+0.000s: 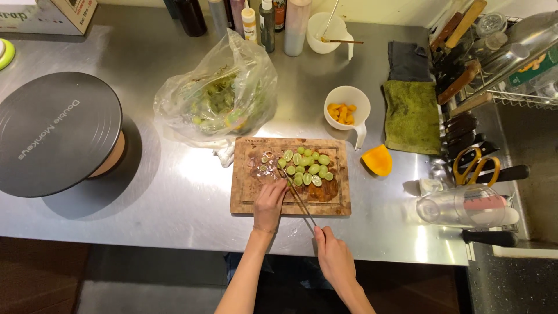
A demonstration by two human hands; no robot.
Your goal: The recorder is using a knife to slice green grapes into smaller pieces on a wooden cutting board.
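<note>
crowding the steel counter (174, 192) around the wooden cutting board (290, 176) are a clear plastic bag of greens (218, 96) touching its far left corner, a white cup of orange chunks (347, 107) just beyond its right corner, and an orange wedge (378, 160) near its right edge. halved green grapes (307, 166) lie heaped on the board's middle. the left hand (270, 204) rests fingers-down on the board's near edge, curled over something i cannot make out. the right hand (332, 256), off the board's near side, is closed around the handle of a thin knife (299, 197) whose blade slants up toward the grapes. a dark round turntable (55, 131) stands well to the left; a green cloth (411, 116), knives, yellow-handled scissors (476, 166) and a clear jug (465, 206) fill the right. bottles line the back.
</note>
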